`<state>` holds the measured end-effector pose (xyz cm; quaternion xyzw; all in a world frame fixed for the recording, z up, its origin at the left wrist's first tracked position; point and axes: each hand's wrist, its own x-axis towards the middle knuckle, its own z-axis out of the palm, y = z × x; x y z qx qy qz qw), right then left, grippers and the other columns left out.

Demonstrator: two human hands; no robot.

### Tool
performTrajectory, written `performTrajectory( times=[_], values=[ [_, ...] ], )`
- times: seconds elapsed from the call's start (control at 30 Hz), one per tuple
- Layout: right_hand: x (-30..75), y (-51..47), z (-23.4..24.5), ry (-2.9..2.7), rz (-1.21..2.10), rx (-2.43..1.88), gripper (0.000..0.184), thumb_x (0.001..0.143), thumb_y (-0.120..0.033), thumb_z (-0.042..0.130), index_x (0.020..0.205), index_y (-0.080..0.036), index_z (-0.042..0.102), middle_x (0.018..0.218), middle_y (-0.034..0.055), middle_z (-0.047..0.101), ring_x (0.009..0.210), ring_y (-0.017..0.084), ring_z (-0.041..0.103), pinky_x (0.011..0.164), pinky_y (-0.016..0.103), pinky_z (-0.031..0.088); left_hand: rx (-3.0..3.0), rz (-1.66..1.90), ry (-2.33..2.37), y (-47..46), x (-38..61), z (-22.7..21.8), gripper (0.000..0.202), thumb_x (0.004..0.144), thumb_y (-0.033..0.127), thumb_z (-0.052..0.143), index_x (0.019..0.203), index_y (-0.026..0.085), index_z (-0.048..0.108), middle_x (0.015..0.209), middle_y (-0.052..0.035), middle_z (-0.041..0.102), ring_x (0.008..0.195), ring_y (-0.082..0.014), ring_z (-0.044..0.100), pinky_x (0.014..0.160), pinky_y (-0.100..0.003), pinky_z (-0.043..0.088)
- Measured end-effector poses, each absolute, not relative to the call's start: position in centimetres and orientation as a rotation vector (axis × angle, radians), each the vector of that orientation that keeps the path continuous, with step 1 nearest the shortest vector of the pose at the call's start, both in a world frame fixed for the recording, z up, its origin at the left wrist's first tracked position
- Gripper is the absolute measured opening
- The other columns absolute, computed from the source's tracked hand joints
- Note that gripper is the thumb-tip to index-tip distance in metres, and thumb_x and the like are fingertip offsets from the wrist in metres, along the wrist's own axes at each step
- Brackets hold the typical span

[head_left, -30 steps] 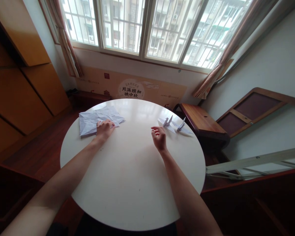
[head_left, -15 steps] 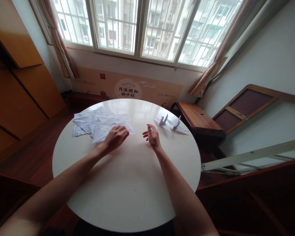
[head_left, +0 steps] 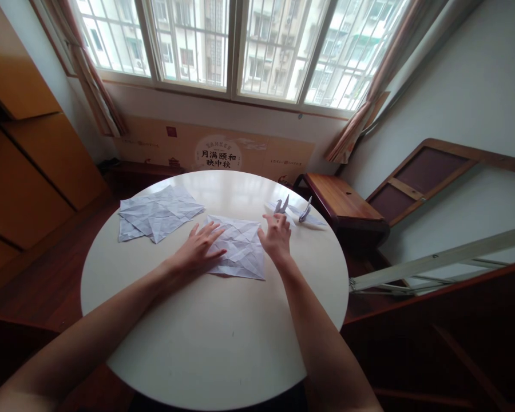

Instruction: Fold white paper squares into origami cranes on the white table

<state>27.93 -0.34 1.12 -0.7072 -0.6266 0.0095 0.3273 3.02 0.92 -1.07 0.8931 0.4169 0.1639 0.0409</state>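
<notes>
A creased sheet of white paper (head_left: 240,252) lies unfolded in the middle of the round white table (head_left: 189,337). My left hand (head_left: 201,246) rests over its left side, fingers spread and open. At the sheet's right edge is my right hand (head_left: 277,237), its fingers bent but apart, holding nothing that I can see. Just beyond that hand stand two folded paper cranes, the nearer one (head_left: 280,206) partly hidden by the fingers and the other crane (head_left: 305,210) farther right. Several creased sheets (head_left: 161,214) overlap in a pile on the left.
A brown wooden stool or low cabinet (head_left: 343,197) stands behind the table's right side. A pale metal frame (head_left: 438,257) leans in from the right. Orange cupboards (head_left: 43,160) line the left wall, and a barred window (head_left: 189,46) is ahead.
One sheet has come off the pile to the right and now lies in the middle. My left hand has opened out onto it. My right hand has moved slightly right, beside its edge.
</notes>
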Motion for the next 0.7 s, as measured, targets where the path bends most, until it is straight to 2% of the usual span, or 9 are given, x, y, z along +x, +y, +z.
performTrajectory(
  times=[0.1, 0.17, 0.27, 0.37, 0.43, 0.53, 0.7],
  values=[
    [26.4, -0.6, 0.9, -1.83, 0.005, -1.755, 0.039, 0.095, -0.031, 0.046, 0.128, -0.018, 0.062, 0.141, 0.0162, 0.048, 0.131, 0.031, 0.044, 0.107, 0.047, 0.037, 2.73, 0.315, 1.31, 0.9, 3.3, -1.6, 0.072, 0.094, 0.06, 0.045, 0.15, 0.016, 0.037, 0.157, -0.018, 0.032, 0.146, -0.0353, 0.025, 0.115, -0.065, 0.011],
    [25.1, -0.7, 0.2, -2.087, 0.104, -1.69, 0.045, 0.099, -0.039, 0.039, 0.136, -0.021, 0.056, 0.147, 0.0119, 0.046, 0.139, 0.027, 0.037, 0.114, 0.044, 0.029, 2.737, 0.232, 1.315, 0.6, 3.6, -1.7, 0.076, 0.095, 0.063, 0.04, 0.152, 0.013, 0.033, 0.158, -0.0191, 0.027, 0.148, -0.034, 0.022, 0.116, -0.064, 0.008],
    [23.8, -0.5, -0.9, -2.4, 0.235, -1.708, 0.06, 0.097, -0.056, 0.037, 0.15, -0.025, 0.04, 0.159, 0.0079, 0.032, 0.148, 0.031, 0.021, 0.119, 0.05, 0.014, 2.737, 0.169, 1.343, 0.3, 4.0, -1.9, 0.08, 0.095, 0.065, 0.035, 0.154, 0.01, 0.027, 0.159, -0.0194, 0.022, 0.149, -0.0315, 0.019, 0.118, -0.06, 0.005],
    [23.9, -0.1, -1.2, -2.408, 0.279, -1.877, 0.068, 0.097, -0.064, 0.026, 0.154, -0.028, 0.028, 0.164, 0.0055, 0.019, 0.151, 0.03, 0.013, 0.12, 0.052, 0.007, 2.726, 0.153, 1.375, 0.3, 4.1, -2.0, 0.081, 0.095, 0.065, 0.035, 0.154, 0.011, 0.027, 0.16, -0.0182, 0.021, 0.15, -0.0303, 0.017, 0.119, -0.056, 0.006],
    [24.7, 0.3, -1.0, -2.321, 0.288, -2.02, 0.07, 0.097, -0.063, 0.018, 0.156, -0.026, 0.023, 0.164, 0.0055, 0.014, 0.151, 0.029, 0.01, 0.12, 0.053, 0.004, 2.72, 0.167, 1.381, 0.3, 4.1, -2.0, 0.081, 0.094, 0.065, 0.036, 0.154, 0.011, 0.029, 0.16, -0.018, 0.022, 0.149, -0.0308, 0.018, 0.119, -0.056, 0.007],
    [26.1, 0.6, -0.7, -2.203, 0.291, -2.157, 0.071, 0.097, -0.063, 0.019, 0.157, -0.024, 0.021, 0.165, 0.0057, 0.011, 0.151, 0.029, 0.008, 0.119, 0.055, 0.003, 2.714, 0.217, 1.353, 0.5, 3.8, -1.7, 0.079, 0.094, 0.064, 0.038, 0.153, 0.012, 0.032, 0.158, -0.0183, 0.027, 0.147, -0.033, 0.023, 0.118, -0.058, 0.009],
    [26.3, -0.1, -0.3, -2.19, 0.186, -2.082, 0.067, 0.099, -0.059, 0.023, 0.153, -0.02, 0.033, 0.163, 0.0093, 0.017, 0.151, 0.032, 0.008, 0.119, 0.055, 0.003, 2.735, 0.308, 1.271, 1.2, 2.8, -1.3, 0.062, 0.097, 0.058, 0.04, 0.144, 0.019, 0.048, 0.149, -0.0164, 0.045, 0.136, -0.034, 0.042, 0.116, -0.063, 0.014]
  ],
)
